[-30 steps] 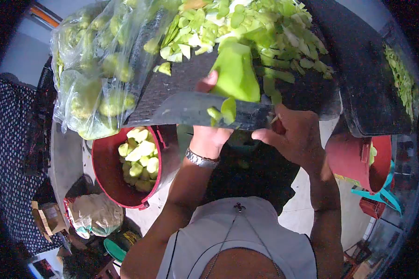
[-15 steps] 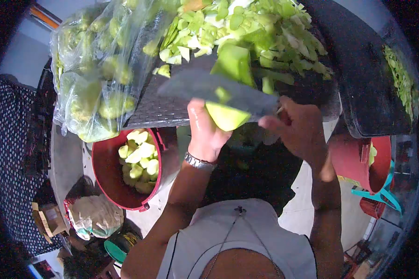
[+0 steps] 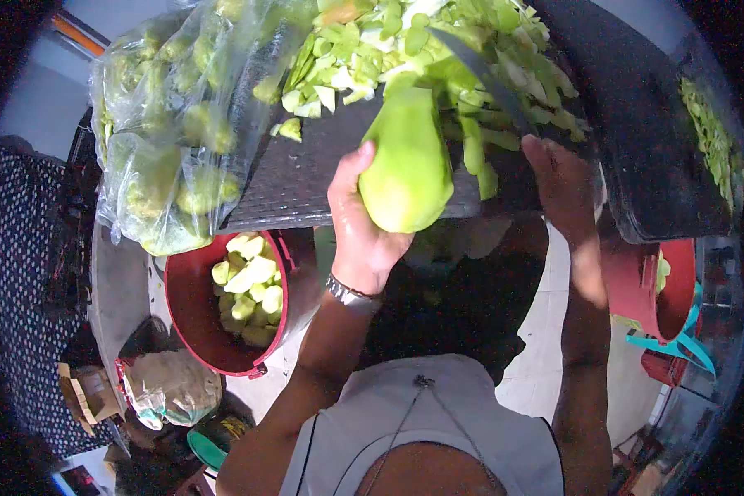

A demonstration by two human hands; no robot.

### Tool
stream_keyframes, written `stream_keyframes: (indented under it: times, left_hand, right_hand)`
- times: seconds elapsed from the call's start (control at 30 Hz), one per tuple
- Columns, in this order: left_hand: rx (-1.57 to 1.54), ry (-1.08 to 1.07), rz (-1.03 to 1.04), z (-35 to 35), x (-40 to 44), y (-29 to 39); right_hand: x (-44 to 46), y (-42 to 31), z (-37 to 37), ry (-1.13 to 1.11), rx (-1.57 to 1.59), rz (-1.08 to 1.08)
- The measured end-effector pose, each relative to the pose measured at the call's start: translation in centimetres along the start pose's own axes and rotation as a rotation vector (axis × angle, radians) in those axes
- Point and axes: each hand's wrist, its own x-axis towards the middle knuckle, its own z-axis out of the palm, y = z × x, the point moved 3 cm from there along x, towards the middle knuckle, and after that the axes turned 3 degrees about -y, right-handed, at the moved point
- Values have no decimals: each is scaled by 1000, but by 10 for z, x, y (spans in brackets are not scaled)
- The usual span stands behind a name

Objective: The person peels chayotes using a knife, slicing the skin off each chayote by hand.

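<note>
A large peeled fruit, pale green and shaped like an unripe papaya (image 3: pixel 407 161), rests in my left hand (image 3: pixel 364 227). The palm cups it from below, with the thumb along its left side. My right hand (image 3: pixel 560 194) is closed round the handle of a knife (image 3: pixel 492 83); the handle itself is mostly hidden. The long dark blade slants up and to the left, apart from the fruit, over a heap of green peelings (image 3: pixel 496 50). A long strip of peel (image 3: pixel 473 149) lies just right of the fruit on the dark woven tabletop (image 3: pixel 298 190).
Clear plastic bags of green fruit (image 3: pixel 169 132) cover the table's left side. Below stands a red bucket (image 3: pixel 178 310) holding peeled fruit. Another red bucket (image 3: pixel 678 289) is at the right, near a turquoise stool (image 3: pixel 686 351). A filled sack (image 3: pixel 174 384) sits on the floor.
The knife has swung from across the fruit to its upper right, and my right hand has moved right and slightly up. The fruit is still in my left hand, now in plain view.
</note>
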Motion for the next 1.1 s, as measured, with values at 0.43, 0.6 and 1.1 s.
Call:
stream_keyframes:
  times: [0.43, 0.6, 1.1]
  left_hand:
    - [-13, -152, 63, -21, -9, -11]
    - [-5, -227, -23, -5, -2, -11]
    - [80, 52, -48, 3, 7, -3]
  right_hand:
    - [-40, -90, -5, -268, 109, -109]
    - [-41, -89, -6, -295, 84, -133]
    - [-14, -51, -10, -245, 142, 179]
